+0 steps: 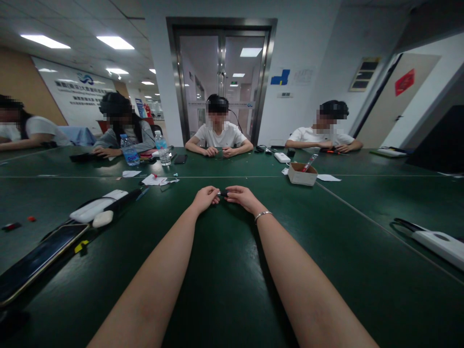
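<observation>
Just above the middle of the green table (pixel 224 270), a small black piece with a shiny silver end (pixel 224 194) sits between my two hands. Its kind is too small to tell. My left hand (pixel 206 199) pinches the silver end with thumb and fingertips. From the other side, the fingers of my right hand (pixel 243 197) are closed on the black end. Fingers cover parts of the piece. A metal bracelet (pixel 263 216) circles my right wrist.
Left of my arms lie a phone (pixel 43 261), a white power bank (pixel 97 205) and a white rounded case (pixel 103 219). Beyond my hands stand a cardboard box (pixel 302 178) and two water bottles (pixel 163 150). A white device (pixel 440 244) lies right. Several people sit around the table.
</observation>
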Available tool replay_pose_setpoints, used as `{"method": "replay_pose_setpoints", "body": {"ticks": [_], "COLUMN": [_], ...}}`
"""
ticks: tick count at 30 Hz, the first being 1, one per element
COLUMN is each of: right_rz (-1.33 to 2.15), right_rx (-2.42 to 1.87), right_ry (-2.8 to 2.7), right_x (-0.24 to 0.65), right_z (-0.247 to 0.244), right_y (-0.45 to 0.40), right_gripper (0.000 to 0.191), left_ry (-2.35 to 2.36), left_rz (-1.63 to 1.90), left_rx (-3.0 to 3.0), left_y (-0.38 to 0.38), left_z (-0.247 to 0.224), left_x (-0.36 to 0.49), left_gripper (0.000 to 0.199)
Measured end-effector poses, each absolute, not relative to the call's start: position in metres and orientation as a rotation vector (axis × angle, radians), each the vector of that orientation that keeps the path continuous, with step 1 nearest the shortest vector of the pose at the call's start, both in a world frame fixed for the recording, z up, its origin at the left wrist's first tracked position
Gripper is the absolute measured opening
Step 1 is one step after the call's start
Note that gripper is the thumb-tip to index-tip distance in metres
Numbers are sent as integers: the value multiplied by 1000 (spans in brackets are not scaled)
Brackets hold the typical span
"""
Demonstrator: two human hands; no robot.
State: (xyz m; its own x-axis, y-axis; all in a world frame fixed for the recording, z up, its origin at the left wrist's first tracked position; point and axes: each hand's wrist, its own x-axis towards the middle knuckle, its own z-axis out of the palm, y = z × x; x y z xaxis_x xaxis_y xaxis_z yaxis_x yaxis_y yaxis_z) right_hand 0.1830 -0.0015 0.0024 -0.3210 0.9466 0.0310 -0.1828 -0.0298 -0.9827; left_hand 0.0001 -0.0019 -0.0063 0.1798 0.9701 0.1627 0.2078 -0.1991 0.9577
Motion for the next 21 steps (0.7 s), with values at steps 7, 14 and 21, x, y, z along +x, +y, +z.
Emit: {"method": "replay_pose_setpoints", "body": {"ticks": [7,14,21], "right_rz": [1531,1537,1543], "right_rx": [-884,-891,-891], "right_ry": [-1311,-1311,-1319], "right_x": [184,183,183], "right_z": [2,3,5], "right_y": [-1,-2,-3], "right_gripper": [24,25,25], "left_ry": [1159,1168,1189], "left_rz": [1090,1071,1050], "left_rx": [1589,1624,1660], "left_y": [2,1,0], "left_z": [-10,-9,-8], "left_x": [-1,-2,-4], "left_gripper": [22,21,25]}}
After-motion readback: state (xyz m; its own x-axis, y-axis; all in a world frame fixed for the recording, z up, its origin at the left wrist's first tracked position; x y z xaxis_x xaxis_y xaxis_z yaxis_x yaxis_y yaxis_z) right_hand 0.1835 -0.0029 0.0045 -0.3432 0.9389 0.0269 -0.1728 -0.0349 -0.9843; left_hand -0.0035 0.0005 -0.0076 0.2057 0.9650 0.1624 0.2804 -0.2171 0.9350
